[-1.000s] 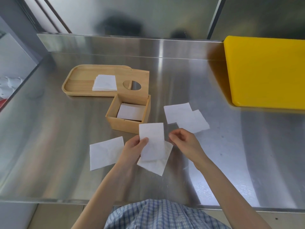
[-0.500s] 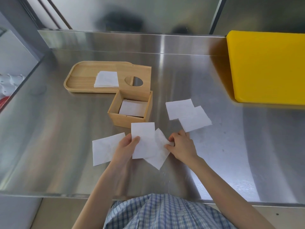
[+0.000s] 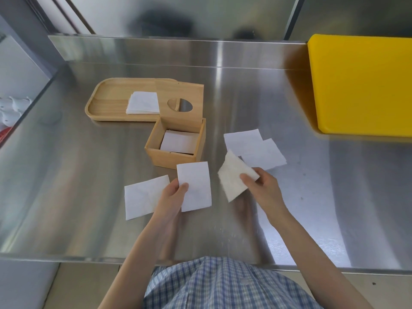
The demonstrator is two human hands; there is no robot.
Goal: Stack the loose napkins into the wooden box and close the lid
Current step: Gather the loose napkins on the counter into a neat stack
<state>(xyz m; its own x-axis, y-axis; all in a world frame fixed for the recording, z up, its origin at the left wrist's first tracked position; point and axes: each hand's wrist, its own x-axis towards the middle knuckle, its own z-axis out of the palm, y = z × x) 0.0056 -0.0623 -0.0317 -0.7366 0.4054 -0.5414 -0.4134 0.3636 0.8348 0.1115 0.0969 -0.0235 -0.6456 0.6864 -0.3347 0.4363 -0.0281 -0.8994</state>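
Box [image 3: 176,150] mid-counter [image 3: 89,197] — tray [image 3: 107,101] behind-left, 2 napkins [image 3: 256,148] right, board [image 3: 361,85] far right.

Yellow board [image 3: 361,85] cut off at right edge, white items [image 3: 11,110] at far left clipped and unidentifiable, box [image 3: 176,156] wall hides near edge of napkins inside [image 3: 178,141], count unreadable.

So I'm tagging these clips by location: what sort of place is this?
Probably a commercial kitchen or café prep area. The work surface is a stainless steel counter with a steel backsplash, a thick yellow cutting board lies on it, and napkins fill a wooden box.
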